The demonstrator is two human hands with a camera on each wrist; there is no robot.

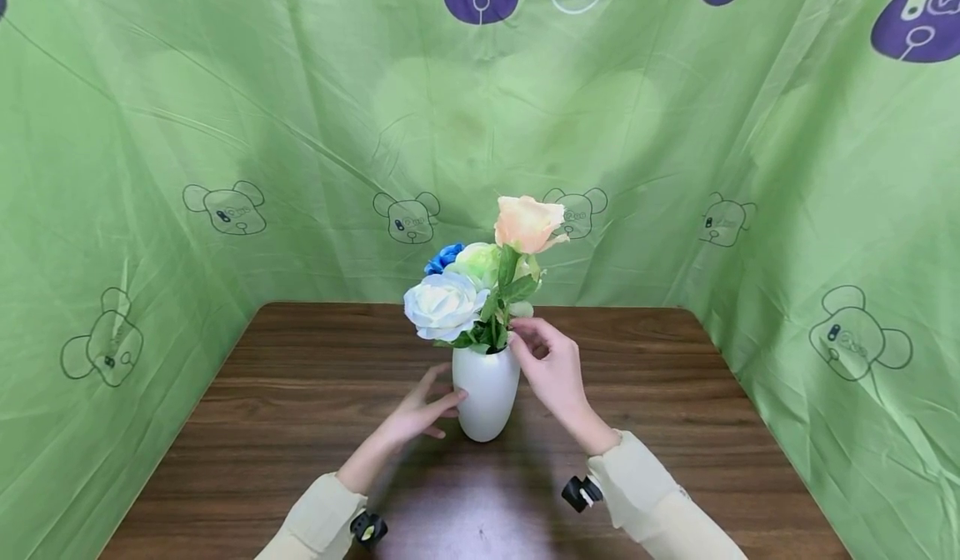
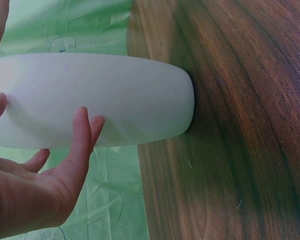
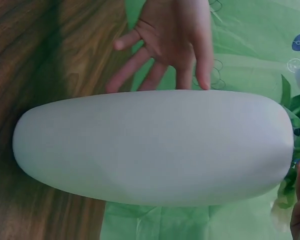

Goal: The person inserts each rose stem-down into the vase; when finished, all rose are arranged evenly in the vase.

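A white vase (image 1: 486,393) stands upright on the wooden table, holding several artificial flowers. A peach rose (image 1: 528,223) rises highest, above a pale blue rose (image 1: 444,306), a blue flower (image 1: 445,258) and a pale green bloom (image 1: 477,262). My left hand (image 1: 416,414) touches the vase's left side with spread fingers, also seen against its wall in the left wrist view. At the right of the rim, the thumb and bent forefinger of my right hand (image 1: 553,366) come close together beside the stems. Whether they pinch a stem is hidden.
The brown wooden table (image 1: 300,427) is bordered at the back and sides by green cloth (image 1: 322,168) printed with bear heads. Small black devices are strapped near both cuffs: a left wrist device (image 1: 368,528) and a right wrist device (image 1: 581,493).
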